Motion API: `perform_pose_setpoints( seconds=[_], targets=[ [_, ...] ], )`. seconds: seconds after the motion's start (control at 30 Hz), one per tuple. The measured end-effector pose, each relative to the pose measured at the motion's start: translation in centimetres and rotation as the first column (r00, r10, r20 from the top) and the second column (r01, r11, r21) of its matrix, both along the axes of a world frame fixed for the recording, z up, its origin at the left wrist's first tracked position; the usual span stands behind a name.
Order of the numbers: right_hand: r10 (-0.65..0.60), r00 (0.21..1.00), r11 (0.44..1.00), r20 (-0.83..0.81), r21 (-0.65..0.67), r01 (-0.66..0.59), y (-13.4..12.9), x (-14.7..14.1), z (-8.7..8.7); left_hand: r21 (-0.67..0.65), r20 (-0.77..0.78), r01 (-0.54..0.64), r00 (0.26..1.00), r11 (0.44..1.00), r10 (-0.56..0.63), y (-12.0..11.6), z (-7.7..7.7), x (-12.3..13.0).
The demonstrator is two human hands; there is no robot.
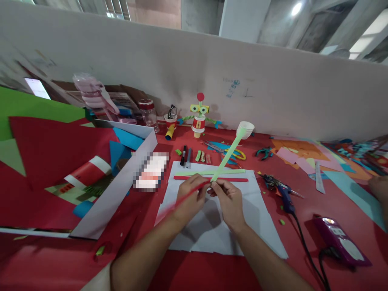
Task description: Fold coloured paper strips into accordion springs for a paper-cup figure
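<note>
Over a white board (206,234) my two hands meet. My left hand (191,196) is closed on a red paper strip (184,198), which trails back over my left forearm and is blurred at its end. My right hand (227,198) pinches a light green paper strip (230,151) that rises away from me. The strips join at my fingertips; whether they are glued or only folded there I cannot tell. Beyond my hands, another green strip (236,171) and another red strip (241,180) lie on the board.
A paper robot figure (199,121), a white cup (246,129) and scissors (235,152) stand or lie at the back. On the right are a glue gun (285,196), a purple power box (339,240) and another person's hand (378,188). An open white box (115,190) with coloured paper fills the left.
</note>
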State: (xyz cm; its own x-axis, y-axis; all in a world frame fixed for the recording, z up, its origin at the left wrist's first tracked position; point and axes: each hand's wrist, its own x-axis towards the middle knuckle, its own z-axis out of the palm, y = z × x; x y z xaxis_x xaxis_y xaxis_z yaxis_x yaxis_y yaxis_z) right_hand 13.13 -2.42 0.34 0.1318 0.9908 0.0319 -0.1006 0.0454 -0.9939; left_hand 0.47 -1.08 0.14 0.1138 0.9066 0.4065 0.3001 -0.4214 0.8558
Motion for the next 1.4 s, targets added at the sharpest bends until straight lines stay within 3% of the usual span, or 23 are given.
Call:
perform_pose_setpoints(
  seconds=[0.07, 0.1, 0.17, 0.23, 0.33, 0.4, 0.47, 0.57, 0.67, 0.73, 0.83, 1.0, 1.4],
  targets=[
    [0.004, 0.999, 0.999, -0.041, -0.032, -0.006, 0.2, -0.5, 0.6, 0.127, -0.072, -0.035, 0.996, 0.991, 0.044, -0.1, 0.0, -0.2],
    [0.006, 0.997, 0.998, -0.075, -0.056, -0.01, 0.3, -0.7, 0.9, 0.125, -0.06, -0.058, 0.996, 0.99, 0.066, -0.1, 0.0, -0.3],
    [0.015, 0.991, 0.995, -0.136, -0.099, -0.029, 0.7, -1.2, 1.3, -0.005, 0.041, -0.121, 0.992, 0.993, 0.121, 0.1, 0.0, -0.3],
    [0.03, 0.985, 0.993, -0.17, -0.109, -0.049, 1.1, -1.6, 1.3, -0.229, 0.2, -0.122, 0.965, 0.966, 0.17, 0.4, 0.0, -0.2],
    [0.051, 0.976, 0.994, -0.21, -0.089, -0.071, 1.5, -1.7, 0.9, -0.439, 0.395, -0.032, 0.891, 0.898, 0.225, 0.8, 0.1, -0.1],
    [0.053, 0.972, 0.995, -0.228, -0.066, -0.069, 1.5, -1.3, 0.7, -0.458, 0.471, 0.044, 0.859, 0.888, 0.2, 0.9, 0.2, -0.3],
    [0.062, 0.971, 0.996, -0.232, -0.054, -0.077, 1.5, -0.7, 0.8, -0.453, 0.554, 0.194, 0.826, 0.87, 0.104, 1.0, 0.3, -0.6],
    [0.091, 0.965, 0.991, -0.247, -0.07, -0.111, 1.4, 0.2, 1.2, -0.516, 0.66, 0.382, 0.748, 0.767, 0.071, 1.1, 0.2, -1.1],
    [0.12, 0.962, 0.986, -0.247, -0.085, -0.145, 1.3, 0.4, 1.3, -0.592, 0.693, 0.439, 0.705, 0.676, 0.149, 1.3, 0.2, -1.2],
    [0.139, 0.965, 0.983, -0.223, -0.09, -0.162, 1.3, 0.3, 1.2, -0.629, 0.68, 0.433, 0.708, 0.646, 0.188, 1.3, 0.2, -1.1],
    [0.142, 0.975, 0.983, -0.169, -0.089, -0.158, 1.2, 0.0, 1.0, -0.655, 0.672, 0.418, 0.702, 0.629, 0.234, 1.3, 0.2, -1.0],
    [0.135, 0.984, 0.99, -0.115, -0.026, -0.139, 1.1, -0.1, 0.7, -0.639, 0.662, 0.46, 0.738, 0.617, 0.135, 1.4, 0.2, -1.2],
    [0.147, 0.985, 0.989, -0.086, -0.012, -0.148, 1.1, 0.2, -0.2, -0.657, 0.556, 0.34, 0.821, 0.673, 0.129, 1.7, -0.1, -1.4]
  ],
)
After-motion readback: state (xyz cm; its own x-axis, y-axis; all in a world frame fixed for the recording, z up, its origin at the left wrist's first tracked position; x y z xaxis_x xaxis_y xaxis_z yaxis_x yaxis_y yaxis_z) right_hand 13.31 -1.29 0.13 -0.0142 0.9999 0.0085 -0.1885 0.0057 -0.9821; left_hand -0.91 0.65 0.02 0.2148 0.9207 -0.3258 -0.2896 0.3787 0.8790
